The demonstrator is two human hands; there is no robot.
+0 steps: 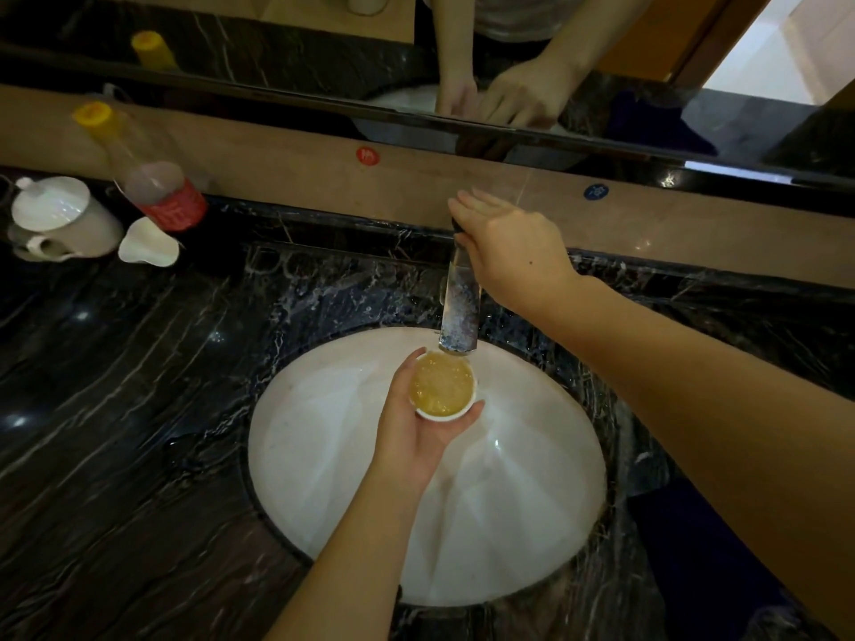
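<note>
Left hand (412, 437) wraps cup (442, 386), held just below tap (459, 312) spout; right hand (513, 252) lies flat-fingered on tap top, grasping nothing. Cup looks nearly full: more water likely overflows it, spilling over left hand

Dark veined marble counter (115, 409), wet-looking in patches. At its back left stands a clear plastic bottle (157, 187) with a yellow cap (92, 114) and a red label (173, 210), holding pale liquid in its lower part. Just left of it is a white lidded pot (60, 219). A small white dish (148, 242) lies just in front of the bottle. The tan ledge (287, 173) behind carries a red round sticker (368, 155) and a blue round sticker (596, 192), well apart. A mirror (277, 53) runs above the ledge.
</note>
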